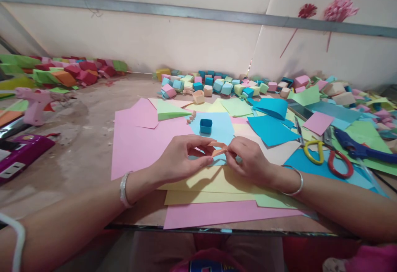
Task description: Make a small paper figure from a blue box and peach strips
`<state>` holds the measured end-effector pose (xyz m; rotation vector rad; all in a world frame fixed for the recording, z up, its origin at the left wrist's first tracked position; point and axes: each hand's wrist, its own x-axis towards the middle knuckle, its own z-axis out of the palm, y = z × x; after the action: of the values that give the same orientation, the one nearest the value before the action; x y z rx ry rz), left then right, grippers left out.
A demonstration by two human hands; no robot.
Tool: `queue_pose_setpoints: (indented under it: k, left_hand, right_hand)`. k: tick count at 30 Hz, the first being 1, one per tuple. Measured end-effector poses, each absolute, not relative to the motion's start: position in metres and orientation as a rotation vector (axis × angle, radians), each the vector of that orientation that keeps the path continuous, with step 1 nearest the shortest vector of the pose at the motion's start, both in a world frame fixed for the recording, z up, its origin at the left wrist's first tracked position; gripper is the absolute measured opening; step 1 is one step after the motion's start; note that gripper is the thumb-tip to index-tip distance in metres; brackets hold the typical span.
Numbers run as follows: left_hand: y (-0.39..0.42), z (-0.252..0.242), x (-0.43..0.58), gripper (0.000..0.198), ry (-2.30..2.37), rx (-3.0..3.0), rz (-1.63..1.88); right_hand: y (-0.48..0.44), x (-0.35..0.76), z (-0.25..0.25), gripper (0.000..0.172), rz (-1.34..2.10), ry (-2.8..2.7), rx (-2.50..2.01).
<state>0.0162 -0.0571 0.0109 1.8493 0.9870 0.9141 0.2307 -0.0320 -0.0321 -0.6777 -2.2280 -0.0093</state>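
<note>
Both of my hands pinch a small folded strip of orange paper just above the coloured sheets. My left hand grips its left end with thumb and fingers closed. My right hand holds the right end, fingers curled. Directly behind the strip stands a small blue paper box on a light blue sheet. A large pink sheet lies to the left, and yellow sheets lie under my wrists.
Several folded paper cubes are heaped at the back. Scissors with yellow and red handles and a blue glue gun lie right. A pink glue gun and a purple device sit left. Paper flowers hang on the wall.
</note>
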Motion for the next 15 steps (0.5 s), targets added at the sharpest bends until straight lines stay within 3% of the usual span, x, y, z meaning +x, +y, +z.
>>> queue_pose_setpoints:
  k: [5, 15]
  left_hand:
    - [-0.0586, 0.0133, 0.0161, 0.036, 0.937, 1.905, 0.930]
    - [-0.0527, 0.0044, 0.0149, 0.014, 1.179, 1.866, 1.019]
  right_hand:
    - [-0.0317, 0.2302, -0.0315, 0.019, -0.032, -2.217, -0.684]
    - [-0.0343, 0.2285, -0.0318, 0.018, -0.033, -2.265, -0.641]
